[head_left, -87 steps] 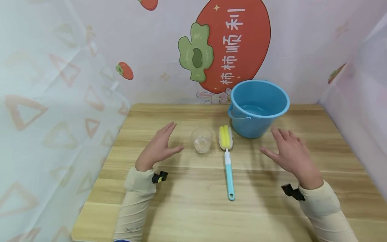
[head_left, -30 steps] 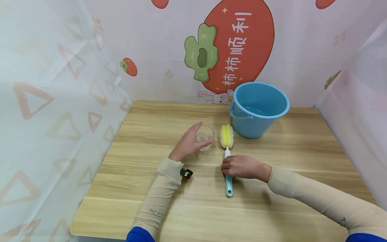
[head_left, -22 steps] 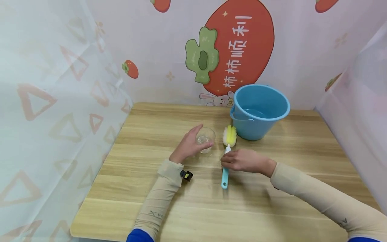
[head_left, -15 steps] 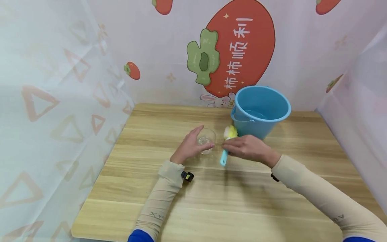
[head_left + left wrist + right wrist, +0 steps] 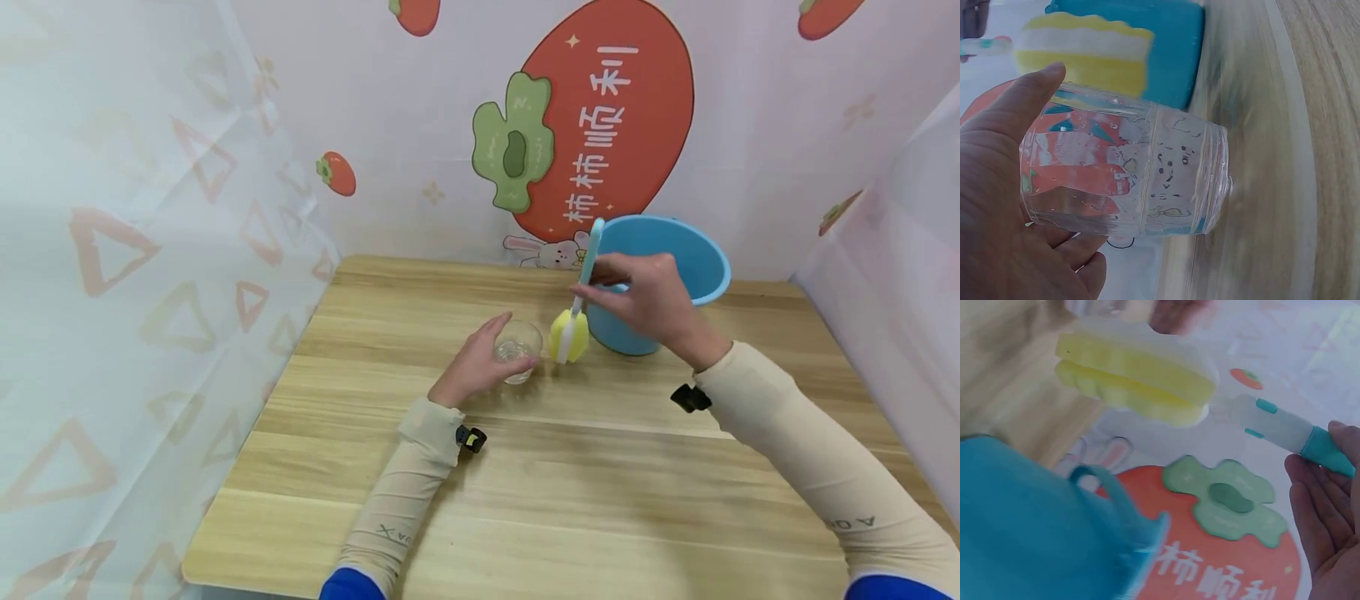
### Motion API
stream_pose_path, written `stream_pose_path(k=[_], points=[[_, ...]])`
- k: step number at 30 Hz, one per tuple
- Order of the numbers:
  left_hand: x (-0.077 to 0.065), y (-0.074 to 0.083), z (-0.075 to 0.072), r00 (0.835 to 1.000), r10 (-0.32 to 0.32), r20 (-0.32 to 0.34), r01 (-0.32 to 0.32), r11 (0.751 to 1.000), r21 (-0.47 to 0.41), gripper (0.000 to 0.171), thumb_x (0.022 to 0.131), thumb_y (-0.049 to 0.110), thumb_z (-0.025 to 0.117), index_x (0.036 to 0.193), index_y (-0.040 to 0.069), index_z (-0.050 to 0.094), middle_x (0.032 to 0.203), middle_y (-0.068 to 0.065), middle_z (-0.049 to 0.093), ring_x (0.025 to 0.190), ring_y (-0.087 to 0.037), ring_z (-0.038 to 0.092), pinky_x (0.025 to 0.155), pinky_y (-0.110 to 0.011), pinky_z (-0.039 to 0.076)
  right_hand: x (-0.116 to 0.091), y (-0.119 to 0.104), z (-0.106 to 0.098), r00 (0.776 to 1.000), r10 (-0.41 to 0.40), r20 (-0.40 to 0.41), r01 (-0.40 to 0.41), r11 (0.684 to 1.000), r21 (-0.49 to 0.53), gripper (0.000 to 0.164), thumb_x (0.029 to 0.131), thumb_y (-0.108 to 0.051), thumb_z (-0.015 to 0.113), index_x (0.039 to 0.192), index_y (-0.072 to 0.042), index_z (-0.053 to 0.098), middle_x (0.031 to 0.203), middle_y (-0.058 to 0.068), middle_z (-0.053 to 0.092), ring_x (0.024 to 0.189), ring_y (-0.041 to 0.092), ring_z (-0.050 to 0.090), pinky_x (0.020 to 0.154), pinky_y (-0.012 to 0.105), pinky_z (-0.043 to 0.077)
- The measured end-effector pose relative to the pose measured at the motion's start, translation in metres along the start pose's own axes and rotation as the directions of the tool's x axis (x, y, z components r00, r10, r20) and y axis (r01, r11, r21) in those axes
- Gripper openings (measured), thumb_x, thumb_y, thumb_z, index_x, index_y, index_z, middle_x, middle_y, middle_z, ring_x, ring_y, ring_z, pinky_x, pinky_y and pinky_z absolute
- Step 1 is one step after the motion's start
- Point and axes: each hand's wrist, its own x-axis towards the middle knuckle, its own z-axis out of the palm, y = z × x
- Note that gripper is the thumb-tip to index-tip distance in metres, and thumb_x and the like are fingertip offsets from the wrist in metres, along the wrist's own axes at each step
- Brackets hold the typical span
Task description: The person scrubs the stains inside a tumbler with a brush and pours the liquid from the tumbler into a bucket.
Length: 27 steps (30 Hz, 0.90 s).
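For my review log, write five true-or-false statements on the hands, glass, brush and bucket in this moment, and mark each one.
1. The right hand grips the brush. True.
2. The left hand has its thumb and fingers round the clear glass. True.
3. The brush is inside the glass. False: it is outside, to the right of the glass in the head view.
4. The blue bucket stands upright on the table. True.
5. The brush is held sponge end up. False: its sponge end points down.
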Motion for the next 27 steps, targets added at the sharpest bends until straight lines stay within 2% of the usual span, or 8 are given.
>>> stream_pose_path(k=[5, 8, 13, 18, 21, 27], points=[[0.002, 0.001, -0.002, 1.000, -0.009, -0.001, 0.009, 1.000, 0.022, 0.101, 0.089, 0.056, 0.080, 0.166, 0.012, 0.032, 0.171, -0.011, 0.036, 0.158, -0.034, 0.035, 0.127, -0.054, 0.033, 0.027, -0.012, -0.015, 0.998, 0.058, -0.031, -0.057, 0.997, 0.042, 0.033, 0.080, -0.008, 0.092, 0.111, -0.002, 0.080, 0.097, 0.010, 0.083, 0.085, 0.023, 0.081, 0.080, 0.014, 0.057], [0.002, 0.002, -0.002, 1.000, -0.021, -0.002, 0.021, 1.000, 0.016, 0.101, 0.089, 0.057, 0.080, 0.166, 0.013, 0.032, 0.171, -0.011, 0.036, 0.158, -0.034, 0.035, 0.127, -0.054, 0.033, 0.042, -0.018, -0.020, 0.997, 0.069, -0.034, -0.067, 0.996, 0.064, 0.032, 0.083, -0.010, 0.090, 0.112, -0.003, 0.080, 0.098, 0.009, 0.083, 0.086, 0.023, 0.081, 0.082, 0.008, 0.054], [0.003, -0.001, 0.000, 1.000, -0.011, -0.007, 0.011, 1.000, 0.005, 0.102, 0.087, 0.058, 0.082, 0.166, 0.013, 0.034, 0.170, -0.011, 0.038, 0.158, -0.033, 0.037, 0.126, -0.055, 0.035, 0.061, -0.027, -0.020, 0.996, 0.081, -0.024, -0.079, 0.992, 0.099, 0.031, 0.086, -0.012, 0.089, 0.114, -0.002, 0.080, 0.100, 0.009, 0.083, 0.087, 0.020, 0.081, 0.082, 0.014, 0.058], [0.005, -0.006, 0.004, 0.998, 0.055, -0.020, -0.056, 0.997, -0.047, 0.092, 0.089, 0.052, 0.083, 0.163, 0.020, 0.040, 0.164, -0.005, 0.048, 0.153, -0.029, 0.045, 0.123, -0.055, 0.039, 0.068, -0.032, -0.013, 0.995, 0.099, -0.005, -0.097, 0.985, 0.144, 0.032, 0.086, -0.013, 0.089, 0.114, -0.001, 0.079, 0.100, 0.009, 0.083, 0.089, 0.019, 0.081, 0.081, 0.020, 0.061], [0.006, -0.007, 0.006, 0.995, 0.094, -0.030, -0.096, 0.992, -0.078, 0.081, 0.090, 0.048, 0.084, 0.157, 0.025, 0.046, 0.153, -0.002, 0.057, 0.145, -0.025, 0.052, 0.120, -0.054, 0.043, 0.069, -0.033, -0.007, 0.994, 0.107, 0.012, -0.107, 0.978, 0.181, 0.031, 0.086, -0.014, 0.089, 0.113, -0.001, 0.080, 0.099, 0.009, 0.083, 0.088, 0.018, 0.081, 0.081, 0.021, 0.062], [0.006, -0.006, 0.005, 0.992, 0.117, -0.036, -0.120, 0.988, -0.095, 0.068, 0.090, 0.046, 0.084, 0.146, 0.022, 0.053, 0.131, 0.001, 0.065, 0.122, -0.023, 0.063, 0.107, -0.051, 0.052, 0.065, -0.032, 0.005, 0.992, 0.120, 0.035, -0.125, 0.974, 0.191, 0.028, 0.085, -0.015, 0.090, 0.109, -0.002, 0.081, 0.096, 0.008, 0.083, 0.085, 0.015, 0.081, 0.078, 0.020, 0.061]])
